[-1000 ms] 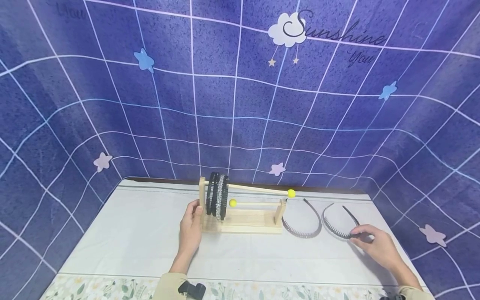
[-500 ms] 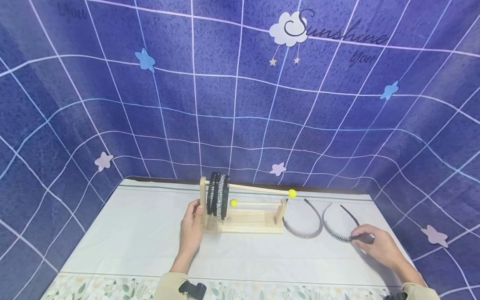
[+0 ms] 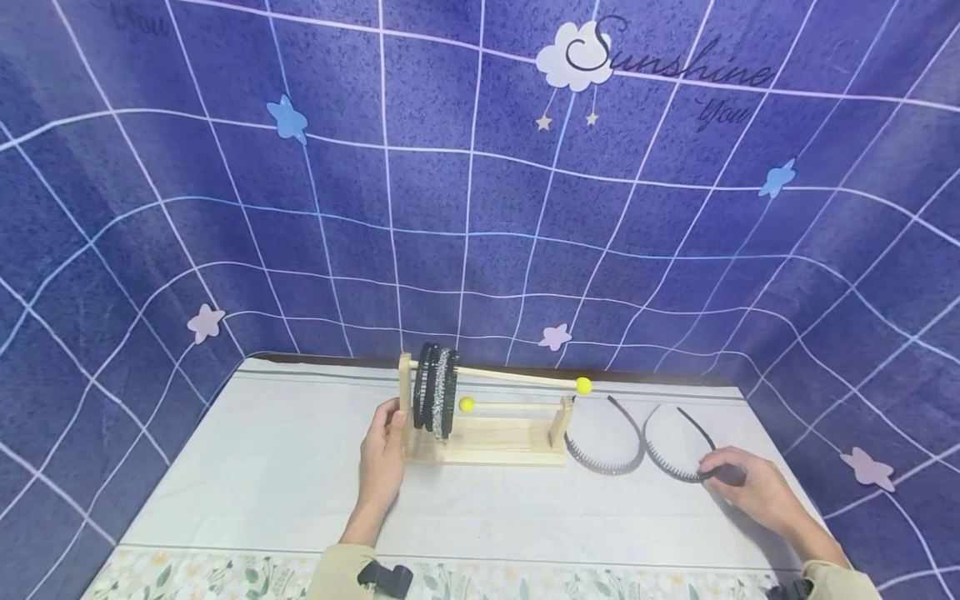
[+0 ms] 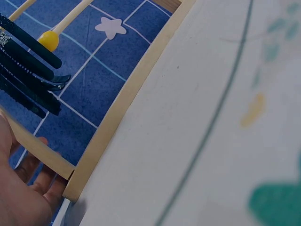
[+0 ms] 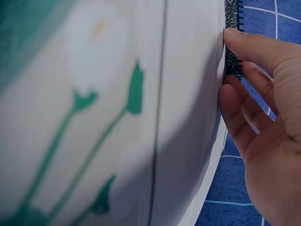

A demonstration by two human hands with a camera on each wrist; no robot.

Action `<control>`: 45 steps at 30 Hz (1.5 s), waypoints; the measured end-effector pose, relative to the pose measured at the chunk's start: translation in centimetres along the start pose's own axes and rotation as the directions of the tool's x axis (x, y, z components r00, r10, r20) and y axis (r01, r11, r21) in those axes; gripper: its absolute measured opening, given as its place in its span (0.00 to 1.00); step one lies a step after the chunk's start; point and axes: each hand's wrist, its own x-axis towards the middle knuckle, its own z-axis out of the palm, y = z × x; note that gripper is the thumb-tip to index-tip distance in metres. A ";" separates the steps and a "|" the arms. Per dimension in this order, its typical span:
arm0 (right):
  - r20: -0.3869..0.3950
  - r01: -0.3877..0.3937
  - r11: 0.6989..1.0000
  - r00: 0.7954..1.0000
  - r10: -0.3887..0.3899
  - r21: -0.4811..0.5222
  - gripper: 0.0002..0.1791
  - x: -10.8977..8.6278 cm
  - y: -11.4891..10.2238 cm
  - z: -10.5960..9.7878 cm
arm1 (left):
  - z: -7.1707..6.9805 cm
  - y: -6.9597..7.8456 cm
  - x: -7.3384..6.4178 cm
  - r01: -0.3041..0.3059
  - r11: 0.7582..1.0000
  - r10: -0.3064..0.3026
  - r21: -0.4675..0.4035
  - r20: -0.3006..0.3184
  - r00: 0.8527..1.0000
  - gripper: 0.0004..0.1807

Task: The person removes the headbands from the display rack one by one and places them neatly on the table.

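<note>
My left hand [image 3: 382, 458] grips the left upright of a light wooden headband stand [image 3: 487, 457], fingers behind the post in the left wrist view. Several dark headbands [image 3: 425, 392], one silvery and glittery, hang on the stand's upper rod near that upright. At the right, my right hand [image 3: 757, 492] pinches a dark toothed headband [image 3: 667, 469] by its curved front. This headband [image 5: 231, 61] looks glittery in the right wrist view, with thumb on one face and fingertips at its lower end. Another toothed headband [image 3: 609, 469] lies between it and the stand.
Yellow balls cap the stand's upper rod [image 3: 525, 379] and lower rod [image 3: 513, 407]. A white cloth [image 3: 525, 508] with a floral border covers the table. Blue grid-patterned fabric [image 3: 480, 208] rises behind and along both sides.
The right-hand headband has turned slightly, its far ends shifting left, with the right hand still on it. The left hand and stand look unchanged.
</note>
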 end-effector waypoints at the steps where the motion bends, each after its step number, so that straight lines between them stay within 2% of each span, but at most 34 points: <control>1: 0.000 -0.003 1.000 1.000 0.003 0.001 0.26 0.0 0.0 0.0 | 0.0 0.0 0.0 0.002 1.000 -0.002 0.000 0.000 1.000 0.29; 14: -0.036 -0.033 0.997 0.999 0.035 0.074 0.23 -0.2 0.1 -0.3 | -0.1 0.2 -0.1 0.010 1.000 -0.010 0.009 0.003 1.000 0.29; 21: -0.042 -0.052 0.985 0.997 0.059 0.165 0.20 -0.3 -0.5 -0.4 | -0.1 0.1 -0.1 0.005 1.000 -0.005 0.010 0.007 1.000 0.30; 26: -0.067 -0.043 0.980 0.996 0.057 0.196 0.18 -0.2 -1.2 -0.2 | 0.0 0.0 0.0 0.001 1.000 -0.001 0.007 0.004 1.000 0.29; 33: -0.117 -0.016 0.971 0.992 0.045 0.241 0.19 0.4 -4.0 -0.4 | -0.1 -0.1 0.0 -0.003 1.000 0.004 0.005 -0.004 1.000 0.28; 39: -0.132 -0.062 0.966 0.986 0.098 0.253 0.18 0.3 -6.7 -0.3 | -0.1 -0.1 0.1 0.002 1.000 -0.002 0.007 0.008 1.000 0.30; 45: -0.182 -0.094 0.951 0.971 0.152 0.294 0.17 0.3 -9.1 0.3 | -0.1 -0.1 0.0 0.007 1.000 -0.007 0.004 0.001 1.000 0.30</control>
